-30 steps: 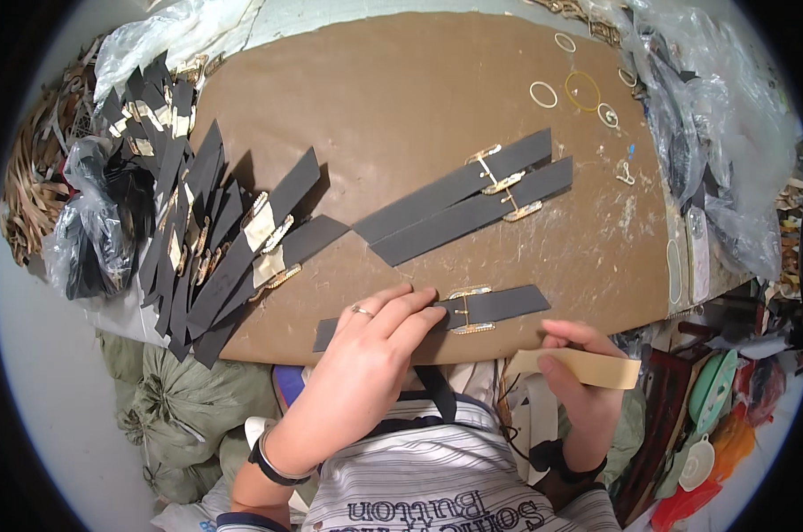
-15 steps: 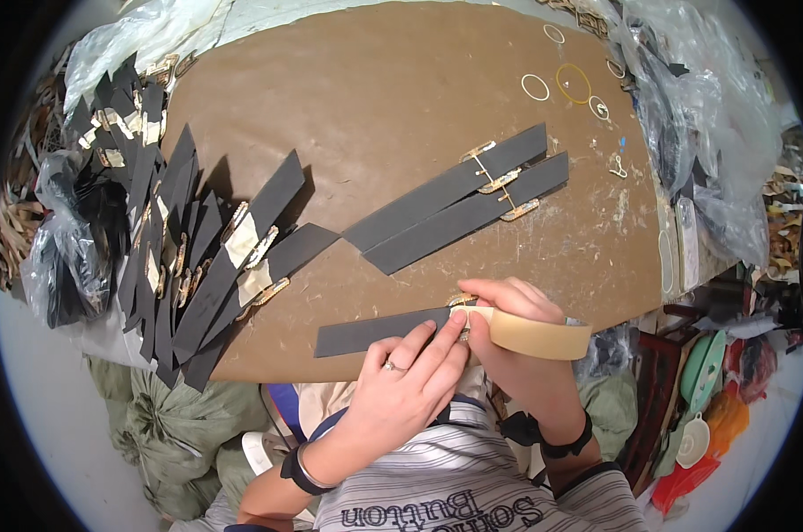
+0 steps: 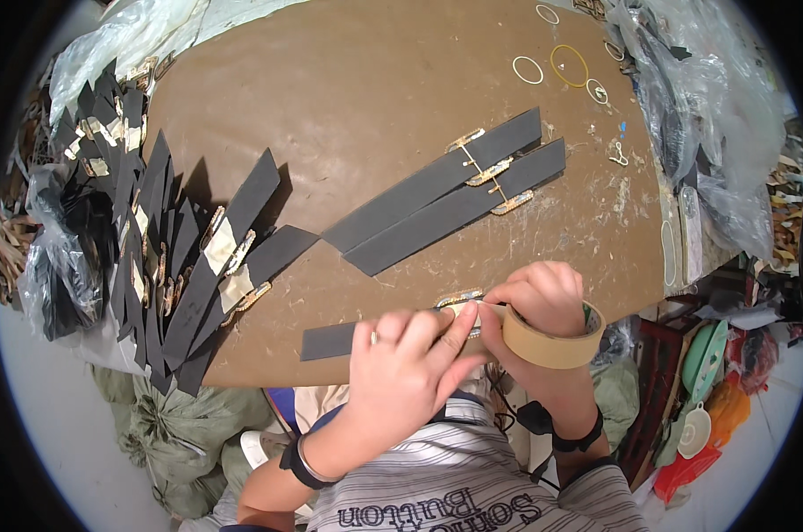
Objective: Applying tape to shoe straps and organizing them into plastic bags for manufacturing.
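taping step: left hand (image 3: 409, 363), thumb wide, presses tape end (image 3: 458, 309) onto dark strip (image 3: 329, 341); right hand (image 3: 541, 297) holds tape roll (image 3: 554, 352); next move likely calls for tearing.

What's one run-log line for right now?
left hand: on nearest black strip | right hand: holds tape roll | two other strips: lying beyond

This view comes from the left one of two cameras on the person's head — it looks steeply down and forward, across the tabletop (image 3: 348, 115). The striped shirt (image 3: 419, 452) of the wearer appears at the lower edge, and the tape roll (image 3: 552, 353) is quite near, right of the middle. The wide lens bends straight lines — dark corners surround its field.
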`<action>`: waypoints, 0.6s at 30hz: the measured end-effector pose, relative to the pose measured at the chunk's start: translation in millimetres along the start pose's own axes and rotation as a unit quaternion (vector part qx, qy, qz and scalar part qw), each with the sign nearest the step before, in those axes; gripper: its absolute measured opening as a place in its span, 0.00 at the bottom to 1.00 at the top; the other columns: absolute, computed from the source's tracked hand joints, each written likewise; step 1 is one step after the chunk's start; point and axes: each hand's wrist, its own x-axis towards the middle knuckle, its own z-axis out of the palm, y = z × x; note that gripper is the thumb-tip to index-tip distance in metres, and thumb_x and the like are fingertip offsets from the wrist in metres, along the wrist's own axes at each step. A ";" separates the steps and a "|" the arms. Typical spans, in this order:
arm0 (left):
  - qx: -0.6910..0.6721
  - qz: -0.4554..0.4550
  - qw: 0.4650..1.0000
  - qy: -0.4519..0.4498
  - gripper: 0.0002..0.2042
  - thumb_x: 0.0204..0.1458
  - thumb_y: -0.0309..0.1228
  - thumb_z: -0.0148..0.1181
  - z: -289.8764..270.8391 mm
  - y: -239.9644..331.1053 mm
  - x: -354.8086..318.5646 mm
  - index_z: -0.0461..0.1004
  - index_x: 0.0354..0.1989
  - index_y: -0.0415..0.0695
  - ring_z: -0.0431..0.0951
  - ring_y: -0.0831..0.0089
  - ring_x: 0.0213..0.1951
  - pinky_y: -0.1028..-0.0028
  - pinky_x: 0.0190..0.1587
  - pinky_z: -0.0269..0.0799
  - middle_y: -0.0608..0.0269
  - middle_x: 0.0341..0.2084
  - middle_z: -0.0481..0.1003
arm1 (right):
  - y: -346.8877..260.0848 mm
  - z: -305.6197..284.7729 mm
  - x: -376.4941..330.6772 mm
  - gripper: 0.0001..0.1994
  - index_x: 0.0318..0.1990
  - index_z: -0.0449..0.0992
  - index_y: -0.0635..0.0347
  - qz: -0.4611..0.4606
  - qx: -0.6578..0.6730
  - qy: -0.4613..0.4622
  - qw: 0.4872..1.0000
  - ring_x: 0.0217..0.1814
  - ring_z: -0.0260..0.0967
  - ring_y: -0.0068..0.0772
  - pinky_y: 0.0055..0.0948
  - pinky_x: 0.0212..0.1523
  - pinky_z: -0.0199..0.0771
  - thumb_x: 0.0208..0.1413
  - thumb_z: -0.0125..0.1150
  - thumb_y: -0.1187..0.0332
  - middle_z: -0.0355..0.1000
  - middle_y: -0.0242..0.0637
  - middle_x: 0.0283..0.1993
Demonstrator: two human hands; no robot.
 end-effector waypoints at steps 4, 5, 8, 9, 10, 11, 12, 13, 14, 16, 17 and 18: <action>-0.077 -0.087 0.992 0.055 0.07 0.47 0.33 0.68 12.9 1.5 28.7 0.80 0.34 0.52 0.66 0.66 0.35 0.66 0.39 0.55 0.69 0.30 0.68 | 1.4 5.0 -1.6 0.08 0.32 0.73 0.51 -0.002 0.028 0.003 1.000 0.39 0.65 0.40 0.40 0.42 0.62 0.44 0.67 0.71 0.67 0.31 0.33; -0.081 -0.120 0.986 0.084 0.05 0.45 0.32 0.69 15.7 3.9 32.4 0.78 0.29 0.51 0.66 0.65 0.36 0.66 0.39 0.54 0.68 0.30 0.68 | 1.3 6.5 -2.0 0.08 0.32 0.73 0.53 -0.014 0.033 0.009 0.999 0.40 0.66 0.41 0.41 0.43 0.64 0.44 0.66 0.71 0.68 0.33 0.34; -0.075 -0.118 0.986 0.087 0.07 0.44 0.31 0.70 19.5 7.8 33.7 0.74 0.24 0.49 0.66 0.64 0.37 0.66 0.39 0.54 0.68 0.30 0.68 | 10.2 20.3 -15.6 0.09 0.33 0.74 0.58 -0.073 0.017 0.048 0.996 0.43 0.67 0.43 0.43 0.45 0.69 0.42 0.67 0.73 0.69 0.36 0.36; -0.059 -0.111 0.988 0.088 0.07 0.44 0.31 0.70 17.9 6.0 35.8 0.75 0.25 0.50 0.65 0.64 0.37 0.66 0.39 0.54 0.68 0.31 0.68 | 13.3 23.9 -14.9 0.10 0.33 0.74 0.60 -0.136 0.002 0.087 0.987 0.45 0.68 0.45 0.44 0.46 0.72 0.41 0.67 0.74 0.69 0.37 0.37; -0.053 -0.114 0.989 0.082 0.07 0.44 0.30 0.70 17.9 5.8 35.2 0.75 0.25 0.49 0.65 0.64 0.37 0.66 0.39 0.54 0.68 0.31 0.68 | 6.0 11.7 -18.9 0.12 0.35 0.74 0.63 -0.146 0.050 0.081 0.985 0.46 0.70 0.45 0.45 0.45 0.76 0.40 0.68 0.76 0.70 0.40 0.39; -0.052 -0.112 0.989 0.084 0.07 0.44 0.30 0.70 19.4 5.3 36.5 0.75 0.25 0.49 0.65 0.64 0.37 0.66 0.39 0.54 0.68 0.31 0.68 | 4.6 4.5 -26.5 0.12 0.35 0.74 0.63 -0.148 0.049 0.084 0.984 0.46 0.70 0.45 0.45 0.45 0.76 0.40 0.68 0.76 0.70 0.40 0.39; -0.054 -0.106 0.989 0.085 0.07 0.44 0.30 0.70 20.2 5.2 36.8 0.76 0.27 0.49 0.65 0.63 0.38 0.65 0.40 0.55 0.68 0.32 0.68 | 4.8 -3.2 -35.2 0.11 0.35 0.75 0.63 -0.148 0.107 0.104 0.978 0.46 0.70 0.44 0.43 0.43 0.76 0.41 0.68 0.76 0.70 0.39 0.39; -0.054 -0.101 0.990 0.082 0.07 0.43 0.31 0.71 20.4 4.6 34.2 0.76 0.28 0.48 0.65 0.63 0.39 0.64 0.42 0.56 0.67 0.33 0.68 | 4.5 -8.3 -42.5 0.11 0.35 0.75 0.63 -0.143 0.168 0.122 0.968 0.45 0.71 0.43 0.41 0.41 0.76 0.42 0.69 0.76 0.70 0.39 0.39; -0.065 -0.098 0.991 0.070 0.13 0.43 0.34 0.72 16.0 3.4 30.7 0.76 0.35 0.47 0.65 0.61 0.41 0.61 0.45 0.59 0.64 0.37 0.68 | 2.0 -16.3 -44.1 0.08 0.35 0.76 0.63 -0.096 0.139 0.128 0.977 0.43 0.69 0.38 0.34 0.40 0.74 0.46 0.68 0.76 0.70 0.39 0.38; -0.069 -0.108 0.990 0.066 0.16 0.43 0.36 0.72 7.3 3.6 24.2 0.75 0.39 0.47 0.65 0.59 0.43 0.59 0.47 0.59 0.63 0.39 0.68 | 5.6 -20.8 -48.9 0.07 0.35 0.76 0.63 0.014 0.188 0.139 0.972 0.42 0.68 0.35 0.31 0.39 0.71 0.47 0.67 0.77 0.69 0.38 0.37; -0.074 -0.123 0.988 0.060 0.19 0.43 0.37 0.72 3.2 5.3 21.3 0.74 0.42 0.46 0.65 0.58 0.45 0.58 0.49 0.59 0.62 0.40 0.68 | 6.9 -21.7 -50.6 0.06 0.35 0.77 0.62 0.125 0.239 0.144 0.952 0.40 0.67 0.33 0.28 0.38 0.69 0.49 0.67 0.78 0.69 0.37 0.36; -0.025 -0.115 0.991 0.062 0.21 0.42 0.38 0.73 0.3 8.2 19.5 0.72 0.43 0.44 0.66 0.56 0.45 0.60 0.50 0.61 0.60 0.39 0.69 | 11.5 -15.7 -53.8 0.06 0.34 0.76 0.62 0.155 0.345 0.185 0.907 0.38 0.65 0.28 0.25 0.38 0.65 0.49 0.65 0.80 0.68 0.36 0.36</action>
